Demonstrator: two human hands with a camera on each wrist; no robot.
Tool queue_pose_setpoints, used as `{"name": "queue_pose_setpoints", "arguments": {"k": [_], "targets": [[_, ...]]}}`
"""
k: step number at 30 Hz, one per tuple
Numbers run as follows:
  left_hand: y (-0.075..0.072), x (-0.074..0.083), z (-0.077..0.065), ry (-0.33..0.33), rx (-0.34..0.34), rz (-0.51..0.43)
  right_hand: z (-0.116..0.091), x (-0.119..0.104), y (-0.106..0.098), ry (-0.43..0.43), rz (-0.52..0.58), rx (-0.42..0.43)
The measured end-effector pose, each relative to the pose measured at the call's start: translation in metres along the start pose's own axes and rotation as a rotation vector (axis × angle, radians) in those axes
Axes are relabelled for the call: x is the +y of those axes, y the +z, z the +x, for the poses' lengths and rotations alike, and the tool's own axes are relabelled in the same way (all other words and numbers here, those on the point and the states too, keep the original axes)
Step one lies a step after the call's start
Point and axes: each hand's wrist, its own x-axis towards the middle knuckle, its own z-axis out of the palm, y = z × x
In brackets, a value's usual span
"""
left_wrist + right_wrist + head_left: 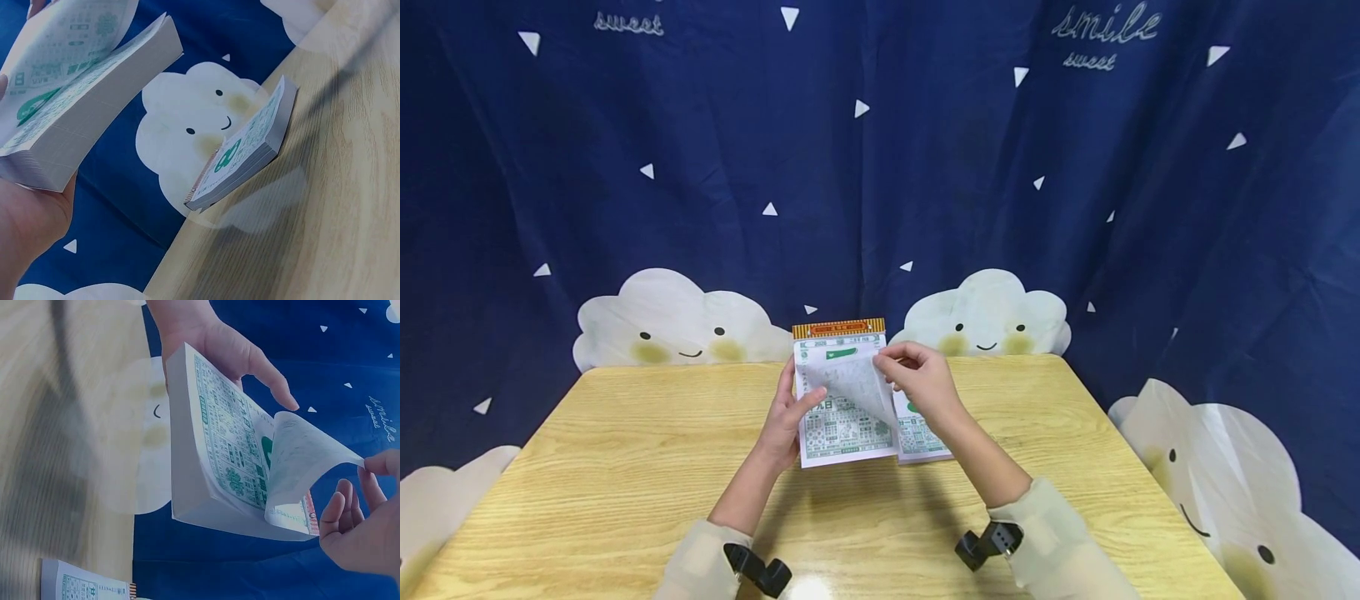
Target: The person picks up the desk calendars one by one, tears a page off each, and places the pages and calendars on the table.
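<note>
Two calendar pads: held pad, lying pad; two hands

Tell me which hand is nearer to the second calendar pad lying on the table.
Right. The right hand hovers just above the lying pad, pinching a curled page; the left hand grips the upright pad on the far side.

Left hand cups upward with fingers curled, while right hand pinches with raised fingers.
</note>
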Motion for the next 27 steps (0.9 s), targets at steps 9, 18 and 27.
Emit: {"name": "queue_pose_setpoints", "arguments": {"k": [9, 18, 27], "targets": [[-0.003, -0.003, 0.001, -0.005, -0.016, 0.011, 0.002, 0.000, -0.003, -0.018, 0.017, 0.014], [-0.004, -0.003, 0.001, -0.031, 0.009, 0.024, 0.003, -0.003, -0.006, -0.014, 0.036, 0.015], [-0.004, -0.001, 0.000, -0.044, 0.039, 0.038, 0.003, -0.007, -0.011, -0.008, 0.025, 0.029]]}}
